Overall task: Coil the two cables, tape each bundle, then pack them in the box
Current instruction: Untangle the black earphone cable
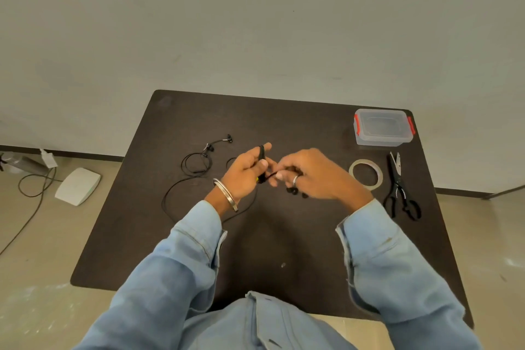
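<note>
Left hand (246,170) grips a black cable (262,163), fingers curled round a bunched part of it, thumb on top. Right hand (314,172) pinches the same cable just beside the left, fingertips together on the strand; ring on one finger, two earbuds (294,192) dangle under it. The slack of this cable trails left and down in a loop on the dark table (284,236), passing under the left wrist, which wears a metal bangle (227,193). Second cable (199,162) lies loose and uncoiled on the table, behind and left of the hands, apart from them. Tape roll (366,173) flat, right of the right hand. Scissors (399,187) just right of the tape. Clear box (382,128) with red clips at far right corner, lid on. Denim sleeves.
</note>
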Motion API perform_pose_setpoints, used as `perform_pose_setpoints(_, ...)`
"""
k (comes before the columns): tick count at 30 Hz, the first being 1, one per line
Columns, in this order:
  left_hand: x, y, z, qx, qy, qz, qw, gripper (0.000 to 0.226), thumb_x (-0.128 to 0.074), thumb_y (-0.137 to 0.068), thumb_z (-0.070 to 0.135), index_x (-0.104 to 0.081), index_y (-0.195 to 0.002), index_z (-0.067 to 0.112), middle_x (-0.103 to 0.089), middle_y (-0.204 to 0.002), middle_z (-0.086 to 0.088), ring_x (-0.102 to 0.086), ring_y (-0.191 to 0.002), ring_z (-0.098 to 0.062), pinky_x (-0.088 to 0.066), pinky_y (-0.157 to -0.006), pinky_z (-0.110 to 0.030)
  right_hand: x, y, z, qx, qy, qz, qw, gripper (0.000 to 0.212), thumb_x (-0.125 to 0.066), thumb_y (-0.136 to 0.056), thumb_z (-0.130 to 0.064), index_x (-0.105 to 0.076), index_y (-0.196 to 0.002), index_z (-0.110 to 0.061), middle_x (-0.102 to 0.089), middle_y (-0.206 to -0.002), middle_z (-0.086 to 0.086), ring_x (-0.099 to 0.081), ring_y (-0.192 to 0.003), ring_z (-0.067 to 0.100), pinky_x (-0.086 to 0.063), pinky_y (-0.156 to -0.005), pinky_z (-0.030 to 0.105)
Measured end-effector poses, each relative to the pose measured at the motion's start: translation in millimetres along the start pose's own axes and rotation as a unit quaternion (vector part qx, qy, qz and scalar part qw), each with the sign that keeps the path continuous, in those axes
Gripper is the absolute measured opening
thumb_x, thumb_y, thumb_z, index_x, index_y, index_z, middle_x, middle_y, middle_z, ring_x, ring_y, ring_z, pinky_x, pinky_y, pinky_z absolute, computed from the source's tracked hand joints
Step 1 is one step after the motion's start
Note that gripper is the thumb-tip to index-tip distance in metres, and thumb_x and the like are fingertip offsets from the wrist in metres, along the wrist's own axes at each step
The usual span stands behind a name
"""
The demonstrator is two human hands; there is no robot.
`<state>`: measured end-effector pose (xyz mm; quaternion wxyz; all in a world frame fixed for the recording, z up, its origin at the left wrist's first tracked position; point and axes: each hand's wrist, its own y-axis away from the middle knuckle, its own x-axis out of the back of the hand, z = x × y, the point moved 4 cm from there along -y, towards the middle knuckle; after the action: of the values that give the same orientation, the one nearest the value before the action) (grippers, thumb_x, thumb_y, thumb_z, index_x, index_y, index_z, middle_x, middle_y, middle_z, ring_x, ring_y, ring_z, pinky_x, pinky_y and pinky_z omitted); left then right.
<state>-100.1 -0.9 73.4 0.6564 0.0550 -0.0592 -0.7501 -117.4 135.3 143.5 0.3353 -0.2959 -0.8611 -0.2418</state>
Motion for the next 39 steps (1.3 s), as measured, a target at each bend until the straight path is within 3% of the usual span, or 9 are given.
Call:
perform_pose_setpoints(4,-17.0,12.2,7.3,0.005,0.079,-0.124,0.989,0.025,-0.033,-0.098,0.01,-0.055,-0.108,0.004,-0.062,-0.066,0.004,-0.048,-0.05,-0.008,-0.054,-0.072,-0.029,24.9,-6.5,9.2,0.007,-0.025,0.057,0.998,0.012,-0.061,-0.091,-0.018,-0.072,-0.093,-0.014,-0.07,-0.08,-0.002,-0.064,-0.075,0.012,-0.05,-0.069,0.027)
perform_pose_setpoints(10,-31.9,23.7,15.0,0.063,0.229,-0.187,0.953,0.035,-0.034,-0.098,0.027,-0.059,-0.098,0.003,-0.039,-0.059,0.003,-0.036,-0.043,-0.007,-0.053,-0.058,-0.028,34.3,-10.7,26.1,0.005,-0.189,0.113,0.976,0.01,-0.065,-0.088,-0.011,-0.073,-0.093,-0.014,-0.073,-0.087,0.003,-0.068,-0.078,0.012,-0.056,-0.067,0.023)
perform_pose_setpoints(15,-31.6,21.4,21.1,0.1,0.315,-0.138,0.934,0.034,-0.033,-0.099,0.029,-0.047,-0.073,0.012,-0.035,-0.054,0.005,-0.032,-0.038,-0.006,-0.042,-0.044,-0.022,6.5,-12.3,37.9,-0.026,-0.319,0.148,0.936,0.012,-0.065,-0.088,-0.012,-0.073,-0.096,-0.014,-0.071,-0.093,0.001,-0.066,-0.086,0.011,-0.055,-0.071,0.028)
perform_pose_setpoints(20,-25.6,11.3,12.5,0.129,0.335,-0.036,0.933,0.036,-0.034,-0.099,0.029,-0.041,-0.067,0.015,-0.038,-0.057,0.003,-0.038,-0.046,-0.009,-0.04,-0.042,-0.02,-9.2,-5.5,45.9,-0.151,-0.271,0.354,0.883,0.01,-0.063,-0.09,-0.028,-0.07,-0.094,-0.023,-0.069,-0.092,-0.003,-0.065,-0.086,0.012,-0.056,-0.081,0.037)
perform_pose_setpoints(27,-24.6,6.2,0.8,0.131,0.317,0.003,0.939,0.039,-0.035,-0.1,0.023,-0.045,-0.065,0.011,-0.043,-0.061,-0.002,-0.046,-0.055,-0.014,-0.048,-0.051,-0.027,-29.6,-1.4,40.0,-0.16,-0.4,0.208,0.878,0.023,-0.073,-0.08,-0.005,-0.067,-0.101,-0.014,-0.071,-0.091,0.01,-0.069,-0.087,0.022,-0.056,-0.086,0.044)
perform_pose_setpoints(30,-26.3,5.9,-4.4,0.136,0.249,0.016,0.959,0.039,-0.036,-0.1,0.019,-0.047,-0.064,0.011,-0.045,-0.061,0.0,-0.047,-0.056,-0.012,-0.047,-0.058,-0.028,-28.9,-0.2,45.3,-0.17,-0.37,0.205,0.89,0.033,-0.072,-0.078,0.001,-0.064,-0.104,-0.017,-0.068,-0.086,0.013,-0.067,-0.081,0.022,-0.055,-0.086,0.043)
perform_pose_setpoints(33,-21.0,3.1,-11.9,0.09,0.031,0.06,0.994,0.039,-0.04,-0.1,0.018,-0.055,-0.064,0.013,-0.051,-0.061,0.004,-0.048,-0.057,-0.006,-0.04,-0.065,-0.025,-26.4,3.7,46.1,-0.149,-0.24,0.2,0.938,0.041,-0.069,-0.082,-0.003,-0.06,-0.115,-0.025,-0.064,-0.085,0.013,-0.061,-0.075,0.02,-0.053,-0.077,0.036)
perform_pose_setpoints(36,-19.5,2.2,-16.5,0.047,-0.134,0.034,0.989,0.034,-0.042,-0.099,0.025,-0.059,-0.07,0.022,-0.054,-0.069,0.006,-0.049,-0.066,-0.009,-0.039,-0.071,-0.029,-29.4,2.7,41.3,-0.085,-0.07,0.16,0.981,0.05,-0.057,-0.084,0.001,-0.055,-0.129,-0.021,-0.06,-0.097,0.009,-0.057,-0.084,0.019,-0.047,-0.078,0.029)
perform_pose_setpoints(39,-20.0,3.6,-14.9,0.012,-0.245,0.001,0.969,0.027,-0.042,-0.099,0.021,-0.059,-0.079,0.019,-0.052,-0.065,0.007,-0.048,-0.059,-0.007,-0.043,-0.065,-0.03,-35.5,1.1,45.7,-0.065,0.014,0.142,0.988,0.042,-0.052,-0.081,0.003,-0.063,-0.117,-0.015,-0.054,-0.096,0.012,-0.054,-0.088,0.025,-0.043,-0.076,0.032)
